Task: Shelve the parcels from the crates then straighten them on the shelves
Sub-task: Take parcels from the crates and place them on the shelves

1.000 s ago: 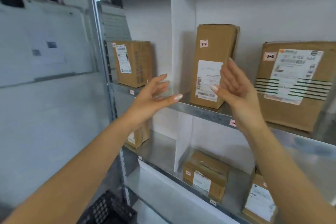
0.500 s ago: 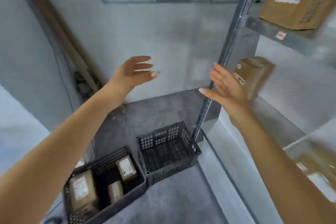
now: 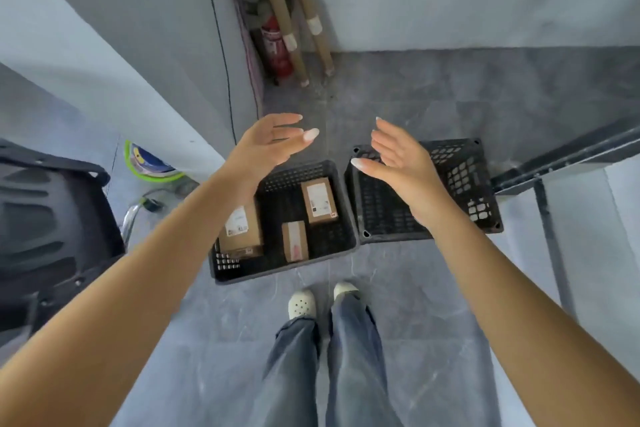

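Observation:
Two black plastic crates stand side by side on the grey floor. The left crate (image 3: pixel 341 211) holds three brown cardboard parcels: a large one (image 3: pixel 240 230) at its left, a small one (image 3: pixel 295 241) in the middle, and a labelled one (image 3: pixel 319 199) at the back. The right crate (image 3: pixel 485 184) has nothing in it. My left hand (image 3: pixel 266 146) hovers open above the left crate's back edge. My right hand (image 3: pixel 401 166) hovers open over the right crate, palm facing left. Neither hand touches anything.
The shelf frame's dark leg and rail (image 3: pixel 547 215) stand at the right. A black chair (image 3: pixel 45 218) is at the left. Cardboard tubes (image 3: pixel 277 7) and a red fire extinguisher (image 3: pixel 277 48) lean in the far corner. My feet (image 3: pixel 301 303) stand just before the crates.
My view has swung from the shelves down to the floor and crates. Both hands stayed open and came down with it, now hovering above the crates.

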A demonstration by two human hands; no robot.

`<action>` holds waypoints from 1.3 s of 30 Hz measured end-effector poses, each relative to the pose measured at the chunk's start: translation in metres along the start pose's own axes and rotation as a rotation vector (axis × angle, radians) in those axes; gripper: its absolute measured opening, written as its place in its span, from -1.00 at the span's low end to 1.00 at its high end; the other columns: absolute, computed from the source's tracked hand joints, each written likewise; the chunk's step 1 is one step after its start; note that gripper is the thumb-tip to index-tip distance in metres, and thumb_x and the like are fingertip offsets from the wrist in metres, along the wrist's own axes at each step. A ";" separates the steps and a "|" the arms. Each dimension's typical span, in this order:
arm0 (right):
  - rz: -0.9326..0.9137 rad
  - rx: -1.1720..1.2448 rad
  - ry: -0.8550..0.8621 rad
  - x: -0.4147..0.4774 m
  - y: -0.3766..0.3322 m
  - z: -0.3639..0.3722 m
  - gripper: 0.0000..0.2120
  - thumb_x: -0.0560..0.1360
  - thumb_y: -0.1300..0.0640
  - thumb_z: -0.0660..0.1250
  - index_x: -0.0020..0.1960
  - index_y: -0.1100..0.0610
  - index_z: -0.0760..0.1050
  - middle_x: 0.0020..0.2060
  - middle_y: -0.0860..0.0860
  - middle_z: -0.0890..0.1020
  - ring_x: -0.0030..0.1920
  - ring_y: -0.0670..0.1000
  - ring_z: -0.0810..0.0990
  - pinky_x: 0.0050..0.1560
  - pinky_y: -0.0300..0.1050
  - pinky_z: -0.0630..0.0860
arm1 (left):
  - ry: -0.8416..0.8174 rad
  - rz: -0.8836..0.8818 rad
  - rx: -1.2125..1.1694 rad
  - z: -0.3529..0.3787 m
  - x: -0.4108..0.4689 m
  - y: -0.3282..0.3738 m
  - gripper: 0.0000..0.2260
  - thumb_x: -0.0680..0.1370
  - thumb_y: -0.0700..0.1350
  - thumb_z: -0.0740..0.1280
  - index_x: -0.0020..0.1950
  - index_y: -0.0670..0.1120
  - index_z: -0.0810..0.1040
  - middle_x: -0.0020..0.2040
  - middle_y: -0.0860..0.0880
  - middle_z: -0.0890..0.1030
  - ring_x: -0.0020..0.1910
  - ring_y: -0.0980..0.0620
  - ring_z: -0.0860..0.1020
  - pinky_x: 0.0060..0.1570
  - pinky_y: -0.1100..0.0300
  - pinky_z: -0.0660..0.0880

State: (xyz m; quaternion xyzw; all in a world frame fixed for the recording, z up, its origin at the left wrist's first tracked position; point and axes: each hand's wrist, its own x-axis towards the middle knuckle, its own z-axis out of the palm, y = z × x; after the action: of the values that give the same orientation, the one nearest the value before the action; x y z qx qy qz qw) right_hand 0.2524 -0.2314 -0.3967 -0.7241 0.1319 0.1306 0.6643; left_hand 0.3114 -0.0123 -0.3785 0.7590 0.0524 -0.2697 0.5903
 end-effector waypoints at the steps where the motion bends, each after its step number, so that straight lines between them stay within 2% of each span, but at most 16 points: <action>1: 0.033 0.006 -0.004 0.019 0.023 0.006 -0.25 0.38 0.10 0.54 0.49 -0.01 0.29 0.44 0.01 0.40 0.41 -0.10 0.39 0.45 -0.09 0.31 | 0.017 -0.038 -0.022 0.000 0.015 -0.026 -0.41 0.24 0.24 0.48 0.22 0.10 0.51 0.15 0.12 0.60 0.19 0.13 0.54 0.33 0.04 0.40; 5: 0.162 -0.008 0.012 0.089 0.123 0.025 -0.34 0.44 0.08 0.49 0.47 -0.02 0.31 0.43 0.03 0.41 0.40 -0.05 0.40 0.43 -0.05 0.34 | 0.056 -0.158 -0.073 0.010 0.079 -0.131 -0.41 0.22 0.26 0.47 0.19 0.10 0.52 0.14 0.11 0.61 0.21 0.12 0.52 0.33 0.05 0.38; 7: 0.240 -0.036 0.010 0.123 0.178 0.035 -0.34 0.46 0.10 0.47 0.49 0.03 0.28 0.45 0.08 0.39 0.42 -0.02 0.38 0.41 -0.07 0.33 | 0.099 -0.198 -0.083 0.016 0.114 -0.187 -0.46 0.28 0.25 0.46 0.20 0.09 0.52 0.14 0.09 0.61 0.21 0.11 0.52 0.34 0.04 0.37; 9: 0.310 -0.070 -0.003 0.152 0.235 0.049 -0.33 0.47 0.13 0.46 0.51 0.07 0.25 0.46 0.09 0.36 0.44 0.01 0.36 0.39 -0.07 0.32 | 0.147 -0.246 -0.116 0.024 0.149 -0.248 -0.62 0.46 0.07 0.42 0.24 0.02 0.52 0.15 0.04 0.60 0.22 0.09 0.51 0.37 0.06 0.34; 11: 0.374 -0.103 -0.006 0.177 0.293 0.064 -0.34 0.48 0.17 0.44 0.51 0.10 0.24 0.45 0.07 0.37 0.43 0.01 0.35 0.35 -0.11 0.31 | 0.177 -0.296 -0.155 0.034 0.181 -0.305 -0.69 0.54 -0.07 0.36 0.28 -0.04 0.50 0.17 -0.01 0.58 0.24 0.06 0.49 0.36 0.11 0.33; 15: 0.449 -0.198 -0.040 0.224 0.399 0.097 -0.47 0.51 0.25 0.39 0.43 0.13 0.33 0.24 -0.09 0.49 0.28 -0.10 0.42 0.16 -0.22 0.31 | 0.188 -0.385 -0.153 0.062 0.241 -0.400 -0.61 0.57 -0.09 0.31 0.39 -0.08 0.40 0.31 -0.05 0.49 0.33 -0.01 0.41 0.30 0.16 0.32; 18: 0.452 -0.160 0.019 0.264 0.465 0.117 -0.52 0.51 0.29 0.37 0.40 0.14 0.37 0.28 -0.02 0.53 0.27 -0.07 0.48 0.16 -0.23 0.39 | 0.179 -0.421 -0.139 0.081 0.286 -0.450 -0.53 0.60 -0.10 0.26 0.49 -0.09 0.26 0.46 -0.05 0.34 0.42 -0.01 0.32 0.28 0.19 0.26; 22: 0.386 -0.198 0.154 0.307 0.522 0.128 -0.53 0.49 0.23 0.40 0.37 0.07 0.41 0.27 0.05 0.53 0.25 0.04 0.53 0.11 -0.14 0.52 | 0.161 -0.392 -0.202 0.098 0.330 -0.492 -0.38 0.56 -0.17 0.31 0.55 -0.11 0.09 0.45 0.00 0.32 0.37 0.09 0.34 0.19 0.32 0.25; 23: 0.377 -0.250 0.184 0.315 0.531 0.129 -0.52 0.46 0.20 0.43 0.34 0.05 0.41 0.25 0.04 0.54 0.25 0.04 0.53 0.15 -0.05 0.54 | 0.138 -0.397 -0.202 0.100 0.339 -0.499 -0.34 0.55 -0.18 0.33 0.56 -0.10 0.07 0.44 0.01 0.33 0.37 0.06 0.36 0.26 0.30 0.26; 25: 0.391 -0.288 0.224 0.323 0.541 0.129 -0.51 0.41 0.22 0.46 0.29 0.07 0.41 0.21 0.03 0.57 0.23 0.05 0.54 0.18 0.05 0.56 | 0.103 -0.443 -0.189 0.105 0.355 -0.516 -0.37 0.52 -0.21 0.33 0.53 -0.11 0.14 0.41 -0.05 0.43 0.30 0.00 0.47 0.32 0.12 0.39; 28: 0.427 -0.252 0.239 0.323 0.542 0.125 -0.59 0.45 0.28 0.40 0.26 0.09 0.41 0.20 0.03 0.59 0.21 0.05 0.56 0.11 -0.04 0.55 | 0.093 -0.491 -0.198 0.107 0.360 -0.522 -0.60 0.54 -0.30 0.26 0.38 -0.16 0.38 0.24 -0.09 0.58 0.16 -0.03 0.57 0.15 0.10 0.52; 30: 0.443 -0.206 0.241 0.316 0.536 0.123 -0.61 0.48 0.29 0.39 0.27 0.12 0.40 0.21 0.05 0.58 0.21 0.05 0.56 0.06 -0.11 0.52 | 0.085 -0.480 -0.198 0.102 0.352 -0.513 -0.64 0.55 -0.32 0.23 0.34 -0.17 0.43 0.20 -0.10 0.60 0.11 -0.03 0.60 0.11 0.11 0.54; 33: 0.449 -0.155 0.231 0.291 0.505 0.126 -0.54 0.42 0.24 0.44 0.28 0.12 0.41 0.22 0.07 0.57 0.22 0.07 0.55 0.17 0.04 0.55 | 0.082 -0.433 -0.219 0.084 0.321 -0.482 -0.63 0.56 -0.30 0.24 0.36 -0.11 0.43 0.15 -0.03 0.62 0.07 0.06 0.61 0.08 0.15 0.55; 35: 0.469 -0.068 0.221 0.264 0.468 0.129 -0.57 0.40 0.25 0.47 0.22 0.10 0.46 0.21 0.08 0.57 0.17 0.06 0.58 0.15 0.11 0.57 | 0.103 -0.408 -0.214 0.069 0.291 -0.450 -0.64 0.57 -0.28 0.24 0.36 -0.08 0.45 0.13 0.02 0.62 0.06 0.11 0.60 0.04 0.21 0.54; 37: 0.475 -0.022 0.186 0.237 0.425 0.134 -0.53 0.37 0.20 0.49 0.24 0.05 0.47 0.22 0.06 0.55 0.16 0.05 0.57 0.14 0.13 0.57 | 0.150 -0.432 -0.235 0.052 0.260 -0.416 -0.57 0.56 -0.29 0.26 0.43 -0.08 0.37 0.24 -0.02 0.58 0.16 0.04 0.57 0.18 0.09 0.51; 39: 0.435 -0.013 0.148 0.213 0.375 0.138 -0.34 0.23 0.00 0.51 0.31 -0.05 0.44 0.27 0.03 0.51 0.21 0.05 0.53 0.17 0.15 0.55 | 0.187 -0.449 -0.265 0.033 0.229 -0.377 -0.47 0.55 -0.33 0.27 0.50 -0.09 0.26 0.32 -0.05 0.52 0.24 -0.04 0.52 0.27 0.00 0.45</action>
State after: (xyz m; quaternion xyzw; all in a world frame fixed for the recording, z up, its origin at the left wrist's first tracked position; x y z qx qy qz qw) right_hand 0.3118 -0.1291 -0.8340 -0.6905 0.3324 0.2182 0.6042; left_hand 0.3442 0.0149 -0.8187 0.6661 0.3085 -0.3134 0.6024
